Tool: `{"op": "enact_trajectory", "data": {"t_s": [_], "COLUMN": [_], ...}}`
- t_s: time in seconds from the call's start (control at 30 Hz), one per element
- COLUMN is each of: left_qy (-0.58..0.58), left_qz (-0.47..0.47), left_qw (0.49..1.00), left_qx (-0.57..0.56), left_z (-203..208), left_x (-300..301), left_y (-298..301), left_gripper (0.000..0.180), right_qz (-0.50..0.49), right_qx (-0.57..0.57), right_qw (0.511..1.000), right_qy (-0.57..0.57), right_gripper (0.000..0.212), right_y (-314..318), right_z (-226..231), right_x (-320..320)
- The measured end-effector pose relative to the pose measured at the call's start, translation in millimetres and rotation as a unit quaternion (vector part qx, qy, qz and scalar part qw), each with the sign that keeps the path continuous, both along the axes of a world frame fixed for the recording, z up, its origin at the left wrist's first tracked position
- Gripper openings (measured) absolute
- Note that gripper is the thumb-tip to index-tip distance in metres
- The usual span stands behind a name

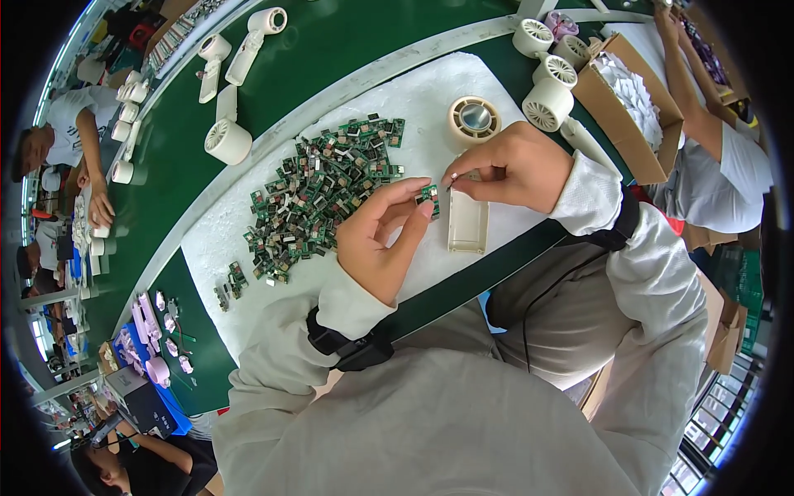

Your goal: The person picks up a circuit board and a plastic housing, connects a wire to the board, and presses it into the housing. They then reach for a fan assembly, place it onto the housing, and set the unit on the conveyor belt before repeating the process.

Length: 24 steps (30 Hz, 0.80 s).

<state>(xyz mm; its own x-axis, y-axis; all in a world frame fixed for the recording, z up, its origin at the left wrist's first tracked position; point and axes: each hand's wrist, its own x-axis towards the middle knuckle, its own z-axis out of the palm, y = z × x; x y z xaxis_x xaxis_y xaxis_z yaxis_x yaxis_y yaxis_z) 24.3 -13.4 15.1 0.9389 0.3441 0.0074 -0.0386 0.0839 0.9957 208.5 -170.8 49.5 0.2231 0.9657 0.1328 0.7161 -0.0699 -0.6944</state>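
Observation:
A small green circuit board (pixel 428 197) is pinched between the thumb and fingers of my left hand (pixel 380 236). Just to its right, my right hand (pixel 513 174) has thumb and forefinger closed on something thin and dark, perhaps a wire end, too small to make out. Below my right hand lies a cream handheld fan housing (pixel 469 225), its hollow handle facing up and its round head beyond my knuckles; my fingers hide its middle. A large heap of similar circuit boards (pixel 318 190) spreads over the white foam sheet (pixel 223 248) to the left of my hands.
Cream fan bodies (pixel 227 142) lie on the green bench (pixel 331 50) beyond a pale rail. More fans (pixel 549 93) stand far right beside a cardboard box (pixel 624 107) of white pieces. Pink fan parts (pixel 149 322) sit at left. Other people work on both sides.

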Motion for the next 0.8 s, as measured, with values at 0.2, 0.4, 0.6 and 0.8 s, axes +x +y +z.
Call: {"op": "enact_trajectory", "data": {"t_s": [0.2,0.4,0.6,0.8], "left_qy": [-0.005,-0.001,-0.010,0.003], "left_qz": [-0.002,0.019,0.049,0.066], "left_qw": [1.000,1.000,0.998,0.997], "left_qx": [-0.002,-0.009,-0.024,-0.039], "left_z": [-2.2,3.6,4.0,7.7], "left_x": [0.9,1.9,1.4,0.2], "left_y": [0.0,-1.2,1.2,-0.3], "left_gripper": [0.030,0.032,0.032,0.030], "right_qz": [-0.026,-0.077,-0.100,-0.096], "right_qx": [0.005,0.029,0.038,0.034], "right_qw": [1.000,0.995,0.992,0.992], "right_qy": [0.007,0.051,0.070,0.068], "right_gripper": [0.015,0.014,0.016,0.016], "right_y": [0.7,5.3,11.7,10.7], "right_z": [5.6,14.1,11.2,14.8], "right_x": [-5.0,-17.4,-24.9,-28.6]}}
